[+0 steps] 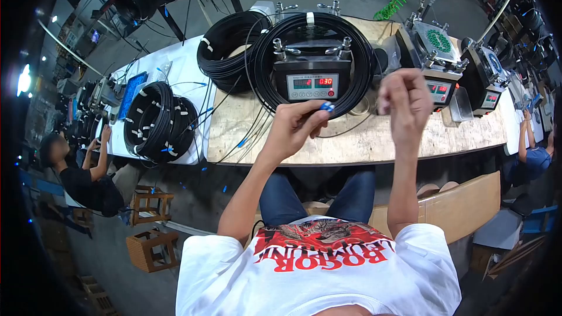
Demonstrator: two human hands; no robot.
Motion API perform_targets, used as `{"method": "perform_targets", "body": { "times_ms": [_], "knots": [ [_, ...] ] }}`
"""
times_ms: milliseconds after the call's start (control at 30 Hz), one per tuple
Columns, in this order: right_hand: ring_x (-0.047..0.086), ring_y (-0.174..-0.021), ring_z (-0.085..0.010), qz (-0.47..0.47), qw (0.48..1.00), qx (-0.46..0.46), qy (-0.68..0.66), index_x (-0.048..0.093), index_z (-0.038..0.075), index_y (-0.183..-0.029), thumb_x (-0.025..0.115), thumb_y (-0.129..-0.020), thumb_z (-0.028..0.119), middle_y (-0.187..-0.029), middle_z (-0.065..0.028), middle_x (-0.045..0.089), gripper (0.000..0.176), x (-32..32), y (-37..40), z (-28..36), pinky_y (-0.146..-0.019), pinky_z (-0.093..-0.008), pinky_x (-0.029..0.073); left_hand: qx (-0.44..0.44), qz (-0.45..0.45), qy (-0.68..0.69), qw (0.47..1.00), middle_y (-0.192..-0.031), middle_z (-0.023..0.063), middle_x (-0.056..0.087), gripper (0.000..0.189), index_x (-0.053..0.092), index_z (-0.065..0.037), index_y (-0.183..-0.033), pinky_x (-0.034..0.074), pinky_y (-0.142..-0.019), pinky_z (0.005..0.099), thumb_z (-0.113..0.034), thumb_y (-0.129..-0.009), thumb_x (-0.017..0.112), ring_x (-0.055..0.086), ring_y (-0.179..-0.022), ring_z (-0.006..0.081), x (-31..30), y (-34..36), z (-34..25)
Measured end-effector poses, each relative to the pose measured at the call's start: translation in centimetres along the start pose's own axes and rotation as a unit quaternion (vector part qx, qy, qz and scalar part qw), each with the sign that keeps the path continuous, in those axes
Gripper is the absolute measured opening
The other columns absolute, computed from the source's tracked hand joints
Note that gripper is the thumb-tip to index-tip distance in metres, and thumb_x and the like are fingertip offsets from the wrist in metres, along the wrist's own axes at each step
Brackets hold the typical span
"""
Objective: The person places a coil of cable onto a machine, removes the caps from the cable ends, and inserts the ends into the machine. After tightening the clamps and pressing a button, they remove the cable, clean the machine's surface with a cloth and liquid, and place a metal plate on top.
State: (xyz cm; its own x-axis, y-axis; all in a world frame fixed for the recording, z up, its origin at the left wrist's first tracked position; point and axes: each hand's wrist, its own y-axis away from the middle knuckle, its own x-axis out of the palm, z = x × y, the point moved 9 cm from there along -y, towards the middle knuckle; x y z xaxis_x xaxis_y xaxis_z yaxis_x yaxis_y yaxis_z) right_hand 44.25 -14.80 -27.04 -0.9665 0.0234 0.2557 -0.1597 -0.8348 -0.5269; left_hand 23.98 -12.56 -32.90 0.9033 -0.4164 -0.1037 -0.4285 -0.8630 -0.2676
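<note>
In the head view, holding a blue plug (327,106) in the left hand (300,126), nipped between thumb and fingertips with the other fingers curled in. Hovering with it above the bench (410,147), inward from the middle of its front edge and before the box (312,86). Pinched by the tips, probably, so as to leave the small end exposed and in plain sight.

With the right hand (406,104) held up over the bench, further toward its right edge than the plug. Bent at the fingers toward the thumb, and blurred; cannot tell how tightly closed, or whether gripping anything.

Around the box, see the big coil (366,64), midway between the left and right edges of the bench; cannot tell whether lying flat or propped. Likely set there to keep its turns gathered and within easy reach. Box turned display-first to the front edge, presumably for reading from the seat.

Over the back left corner, note a spare coil (219,61), perhaps parked aside to leave the front for handwork. Near the front left corner, find a blue tip (242,143). Toward the right edge, see a second box (438,90), likewise facing forward.
</note>
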Motion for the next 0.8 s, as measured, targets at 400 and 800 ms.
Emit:
{"method": "perform_targets", "body": {
  "times_ms": [400,800],
  "knots": [
    [0.065,-0.082,-0.008,0.227,0.945,0.089,0.219,0.073,0.001,-0.114,0.071,-0.093,0.003,-0.095,-0.0053,0.072,0.021,4.0,-1.4,0.7,-0.071,-0.0232,0.052,0.08,-0.037,-0.106,0.99,-0.087,0.011,0.077,0.027,0.064,0.005,-0.117,0.054,-0.064,0.0252,-0.01,-0.097,0.071,0.069,-0.072,0.0099,1.1,-0.8,-4.9],
    [0.067,-0.078,-0.0336,0.444,0.816,-0.018,0.37,0.068,-0.005,-0.099,0.074,-0.088,0.008,-0.088,-0.0179,0.07,0.018,7.3,-2.2,0.5,-0.069,-0.0386,0.052,0.119,-0.002,-0.222,0.968,-0.09,0.0168,0.076,0.02,0.066,0.003,-0.11,0.057,-0.067,0.0298,-0.007,-0.094,0.073,0.075,-0.075,0.0224,1.1,-0.7,-4.7]
  ]
}}
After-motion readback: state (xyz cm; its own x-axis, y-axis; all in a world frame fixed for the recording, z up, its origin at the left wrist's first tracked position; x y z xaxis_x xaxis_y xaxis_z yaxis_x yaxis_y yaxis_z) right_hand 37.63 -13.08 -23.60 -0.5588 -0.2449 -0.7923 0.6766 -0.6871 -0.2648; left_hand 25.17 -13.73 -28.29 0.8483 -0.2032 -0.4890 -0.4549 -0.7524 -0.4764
